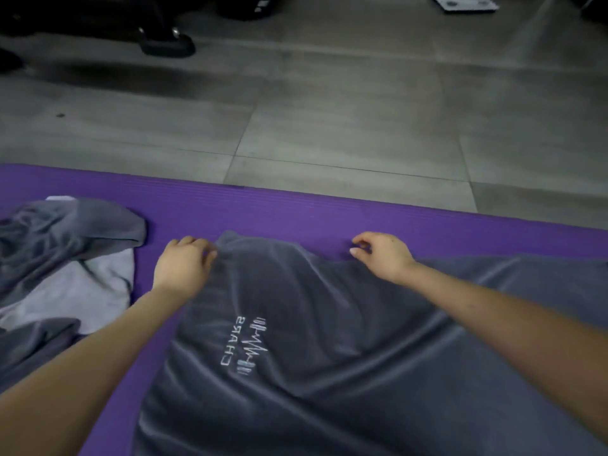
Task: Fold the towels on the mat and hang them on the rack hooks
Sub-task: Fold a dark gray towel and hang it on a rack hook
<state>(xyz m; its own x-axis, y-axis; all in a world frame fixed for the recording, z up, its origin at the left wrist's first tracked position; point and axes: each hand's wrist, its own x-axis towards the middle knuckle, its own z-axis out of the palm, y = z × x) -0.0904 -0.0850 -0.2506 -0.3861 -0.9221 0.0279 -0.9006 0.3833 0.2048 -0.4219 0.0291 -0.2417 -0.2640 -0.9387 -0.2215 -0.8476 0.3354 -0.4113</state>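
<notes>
Our dark towel (329, 324) lies rumpled on the near right of the purple mat (296, 209). Our left hand (184, 264) pinches its far left corner. Our right hand (381, 255) curls at the far edge, and we cannot tell whether it grips. The cloth looks soft, light and limp, so we judge the corners the best hold.

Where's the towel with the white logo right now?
Head view: the logo towel lies spread on the purple mat, centre-right, right of the crumpled towel pile, left hand and right hand at its far edge.
</notes>
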